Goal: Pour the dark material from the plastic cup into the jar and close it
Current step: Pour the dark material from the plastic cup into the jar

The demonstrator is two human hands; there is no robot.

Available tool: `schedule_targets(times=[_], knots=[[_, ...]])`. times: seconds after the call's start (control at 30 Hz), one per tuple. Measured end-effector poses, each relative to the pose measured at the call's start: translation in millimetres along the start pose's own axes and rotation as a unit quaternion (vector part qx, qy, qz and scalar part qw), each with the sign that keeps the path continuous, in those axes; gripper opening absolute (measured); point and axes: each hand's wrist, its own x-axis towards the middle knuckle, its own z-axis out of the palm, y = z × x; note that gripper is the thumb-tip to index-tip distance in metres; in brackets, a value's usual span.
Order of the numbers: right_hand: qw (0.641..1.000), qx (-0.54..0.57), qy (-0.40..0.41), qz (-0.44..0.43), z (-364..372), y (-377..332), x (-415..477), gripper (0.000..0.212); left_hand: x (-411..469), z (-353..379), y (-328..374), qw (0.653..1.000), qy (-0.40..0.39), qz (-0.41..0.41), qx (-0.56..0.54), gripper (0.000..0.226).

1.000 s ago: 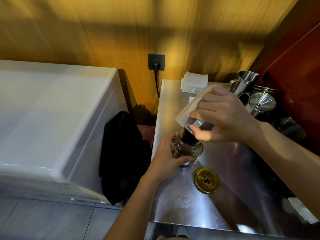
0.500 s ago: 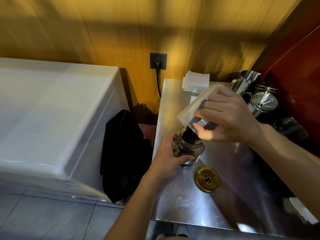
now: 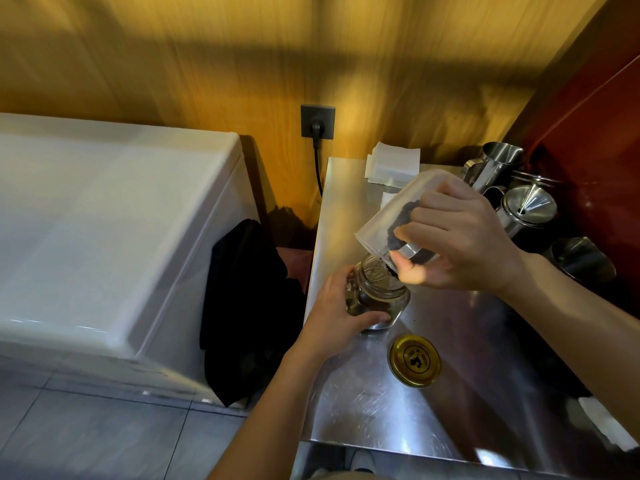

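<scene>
A small glass jar (image 3: 379,296) stands open on the steel counter (image 3: 467,358), partly filled with dark material. My left hand (image 3: 341,313) wraps around its left side. My right hand (image 3: 457,242) grips a clear plastic cup (image 3: 388,220), tilted mouth-down to the left just above the jar's opening. Dark material (image 3: 401,223) lies along the cup's lower wall and at its rim. The gold lid (image 3: 414,365) lies flat on the counter in front of the jar, to its right.
Steel pitchers (image 3: 493,164), a funnel on a pot (image 3: 528,206) and another steel cup (image 3: 581,259) crowd the counter's back right. White paper squares (image 3: 393,161) lie at the back. A white appliance (image 3: 104,220) and black cloth (image 3: 242,306) are left of the counter.
The cup has lifted slightly and tipped back, its rim now a little above the jar's mouth. More dark material sits in the jar. My left hand stays on the jar.
</scene>
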Motion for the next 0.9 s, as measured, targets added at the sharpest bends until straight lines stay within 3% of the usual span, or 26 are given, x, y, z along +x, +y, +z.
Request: schedule_targets(times=[0.6,0.9], knots=[[1.0,0.005,-0.006,-0.025,1.4,-6.0,3.3,0.028,0.4,-0.8,1.8,1.0,0.001,0.007,-0.006,0.067],[1.0,-0.014,0.007,-0.027,-1.7,-7.3,2.5,0.027,0.1,-0.9,1.0,1.0,-0.002,0.013,-0.016,0.074]])
